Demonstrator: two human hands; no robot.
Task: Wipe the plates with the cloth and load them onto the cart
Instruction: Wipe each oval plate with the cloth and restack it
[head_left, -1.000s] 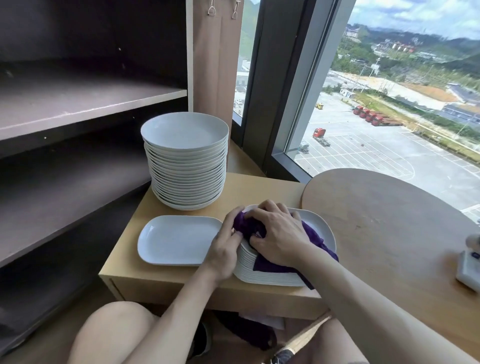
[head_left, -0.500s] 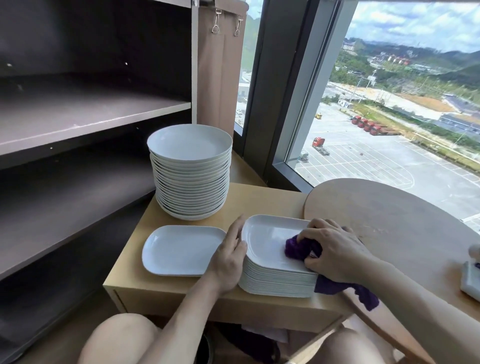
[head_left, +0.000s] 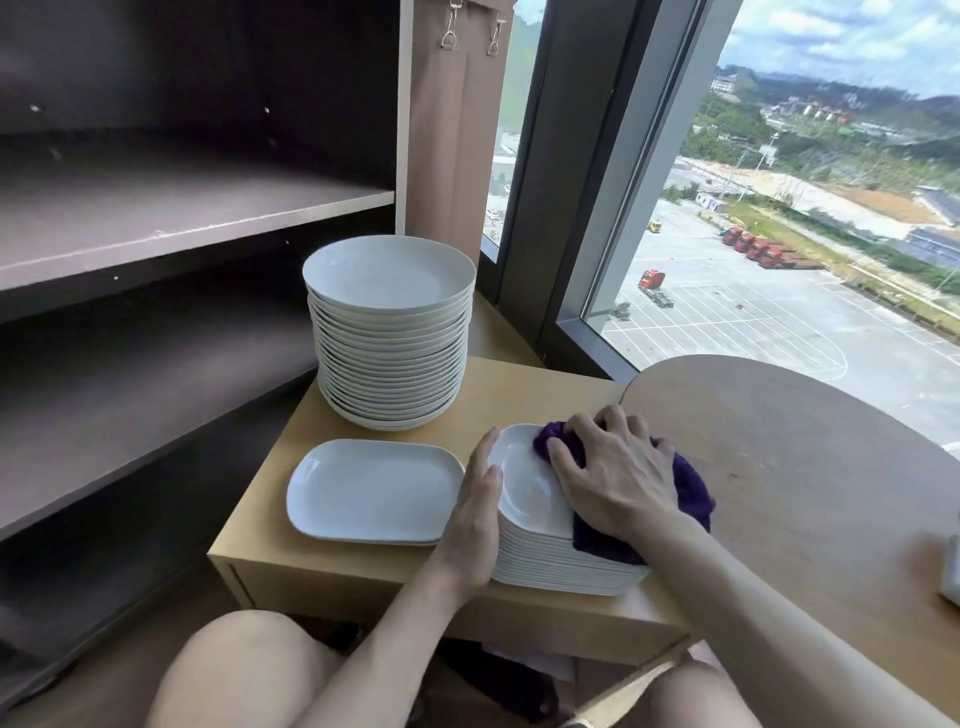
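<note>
A stack of white rectangular plates (head_left: 522, 493) stands on the light wooden cart top (head_left: 332, 561). My right hand (head_left: 613, 473) presses a purple cloth (head_left: 691, 488) onto the top plate, fingers spread over the bunched cloth. With straight fingers, my left hand (head_left: 475, 504) rests against the stack's left side. A single white rectangular plate (head_left: 374, 491) lies flat to the left of the stack. Behind it rises a tall stack of round white plates (head_left: 389, 332).
A dark shelving unit (head_left: 182, 223) fills the left. A round wooden table (head_left: 810, 467) adjoins the cart on the right, with a white object (head_left: 951, 571) at its right edge. A large window is behind. My bare knees are below the cart.
My right hand slid the cloth from the plate's near right part toward its far side. My left hand stays against the stack's left edge.
</note>
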